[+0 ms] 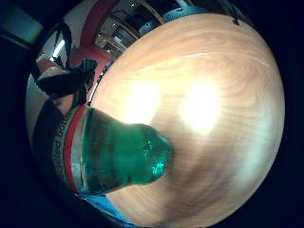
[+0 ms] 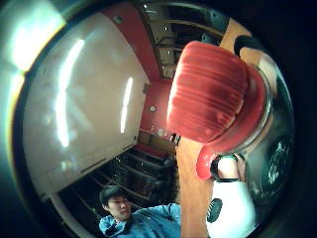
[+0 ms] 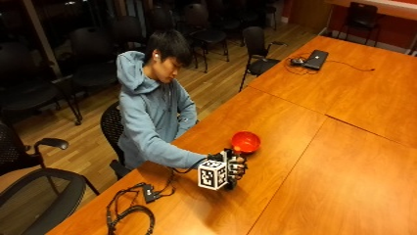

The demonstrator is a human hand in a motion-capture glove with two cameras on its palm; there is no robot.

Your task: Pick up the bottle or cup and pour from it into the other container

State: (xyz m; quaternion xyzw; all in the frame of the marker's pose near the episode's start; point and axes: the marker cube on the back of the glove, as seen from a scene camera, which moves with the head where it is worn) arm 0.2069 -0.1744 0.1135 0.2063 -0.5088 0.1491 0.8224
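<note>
In the outside view my gloved right hand [image 3: 233,169] rests low over the wooden table [image 3: 312,161], curled round a bottle that it almost wholly hides. The little finger side palm view shows that green bottle [image 1: 126,154] with a red and white label, its base pointing toward the tabletop [image 1: 204,95]. Its ribbed red cap [image 2: 213,99] fills the thumb side palm view, close to the palm. A red cup [image 3: 245,142] stands open side up on the table just beyond the hand, close to it. I cannot tell whether the bottle's base touches the table.
A black cable with a small box [image 3: 147,193] lies on the table by the person's forearm. A laptop [image 3: 316,58] sits at the far end. A seam between tabletops [image 3: 293,166] runs past the hand. Office chairs [image 3: 39,191] stand along the near edge.
</note>
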